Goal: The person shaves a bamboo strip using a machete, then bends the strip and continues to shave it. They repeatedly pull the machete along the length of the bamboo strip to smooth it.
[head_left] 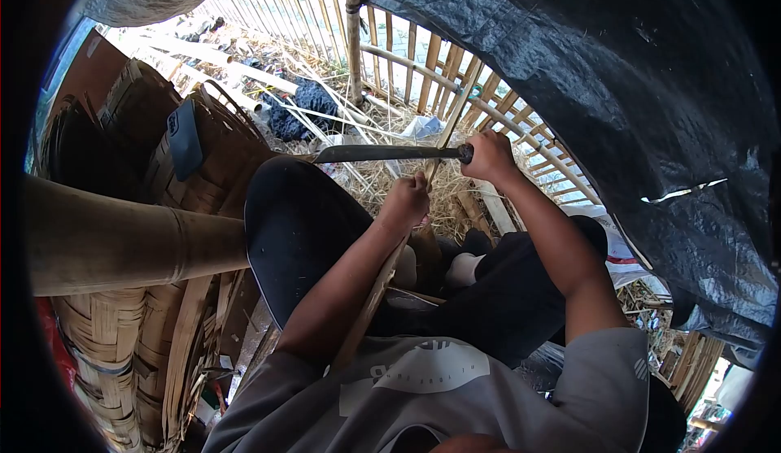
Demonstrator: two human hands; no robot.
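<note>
A long dark blade [378,153] lies nearly level in front of the knees, its tip toward the left. My right hand [490,158] is closed round its handle at the right end. My left hand [405,201] grips a long bamboo strip [377,294] just below the blade. The strip runs from beside my chest up past the hand, and the blade crosses it at the middle. Beyond the blade a strip continues upward toward the slatted fence.
A thick bamboo pole [138,246] juts in from the left to my knee. Woven baskets [106,347] stand at the left, with a phone [184,140] on one. A slatted bamboo fence [423,67] is ahead; a black tarp [569,54] hangs at the right. Shavings [451,197] cover the ground.
</note>
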